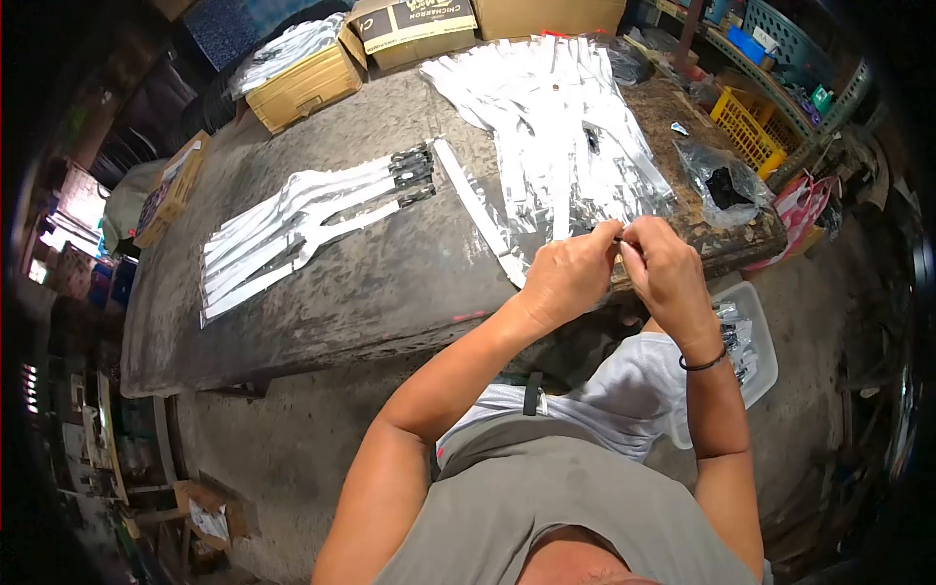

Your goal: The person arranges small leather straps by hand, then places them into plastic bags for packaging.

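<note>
My left hand [573,278] and my right hand [671,273] meet at the table's near right edge. Their fingertips are pinched together around something small and dark, mostly hidden by the fingers. Just beyond my hands spreads a large heap of white straps [556,117], with shiny clear or metallic bits at its near end. One single white strap [478,210] lies apart to the left of the heap. Farther left, several white straps [302,210] lie side by side, with black pieces [411,168] at their far right ends.
Cardboard boxes [307,88] stand along the table's back edge, one filled with white material. A clear plastic bag [723,185] with black contents sits at the right, near a yellow crate [751,129]. A translucent bin [765,356] holding small shiny pieces stands beside my right forearm.
</note>
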Tool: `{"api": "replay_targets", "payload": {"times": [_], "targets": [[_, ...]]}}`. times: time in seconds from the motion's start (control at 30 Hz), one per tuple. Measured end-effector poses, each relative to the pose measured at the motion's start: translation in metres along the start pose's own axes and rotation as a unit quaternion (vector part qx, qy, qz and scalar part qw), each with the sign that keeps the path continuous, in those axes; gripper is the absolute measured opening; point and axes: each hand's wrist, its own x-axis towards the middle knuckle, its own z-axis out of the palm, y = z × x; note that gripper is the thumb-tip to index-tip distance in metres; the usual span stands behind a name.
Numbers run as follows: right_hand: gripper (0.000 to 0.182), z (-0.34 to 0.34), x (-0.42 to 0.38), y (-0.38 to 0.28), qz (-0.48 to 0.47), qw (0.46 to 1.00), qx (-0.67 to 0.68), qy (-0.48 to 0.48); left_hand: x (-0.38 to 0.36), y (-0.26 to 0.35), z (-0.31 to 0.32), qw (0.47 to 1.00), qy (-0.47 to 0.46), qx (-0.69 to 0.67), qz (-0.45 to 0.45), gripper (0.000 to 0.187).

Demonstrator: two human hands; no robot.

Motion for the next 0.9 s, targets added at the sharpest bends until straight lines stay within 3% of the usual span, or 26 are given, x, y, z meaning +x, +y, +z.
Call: {"api": "replay_targets", "payload": {"times": [0.07,0.2,0.33,0.47,0.5,0.57,0.67,0.73,0.77,0.83,0.9], "targets": [[0.01,0.001,-0.001,-0.004,0.01,0.996,0.082,0.019,0.0,-0.004,-0.002,0.999,-0.001,-0.029,0.019,0.022],[0.009,-0.015,-0.008,-0.012,0.076,0.986,0.143,-0.028,-0.005,-0.008,-0.009,0.998,-0.006,-0.046,0.047,0.021],[0.01,-0.011,-0.017,-0.017,0.092,0.978,0.189,-0.002,-0.007,-0.007,-0.012,0.993,-0.056,-0.066,0.078,0.025],[0.019,-0.006,-0.022,-0.01,0.074,0.907,0.399,0.111,-0.009,-0.003,-0.016,0.987,-0.051,-0.1,0.111,0.021],[0.023,-0.006,-0.027,0.002,0.125,0.896,0.411,0.111,-0.011,-0.002,-0.016,0.985,-0.047,-0.109,0.122,0.021],[0.025,0.014,-0.029,0.024,0.213,0.813,0.528,0.125,-0.015,0.001,-0.019,0.982,-0.052,-0.123,0.131,0.023],[0.032,0.052,-0.036,0.033,0.259,0.808,0.529,0.014,-0.02,0.004,-0.022,0.979,-0.064,-0.136,0.137,0.03],[0.039,0.068,-0.041,0.031,0.297,0.763,0.571,-0.054,-0.022,0.004,-0.019,0.974,-0.045,-0.148,0.168,0.033],[0.038,0.068,-0.038,0.022,0.293,0.71,0.637,-0.067,-0.023,0.003,-0.017,0.97,-0.038,-0.158,0.183,0.034],[0.031,0.068,-0.036,0.023,0.229,0.727,0.645,-0.061,-0.024,0.0,-0.016,0.969,-0.05,-0.121,0.208,0.036],[0.024,0.061,-0.029,0.013,0.264,0.713,0.649,-0.015,-0.026,0.0,-0.014,0.974,-0.046,-0.13,0.179,0.033]]}}
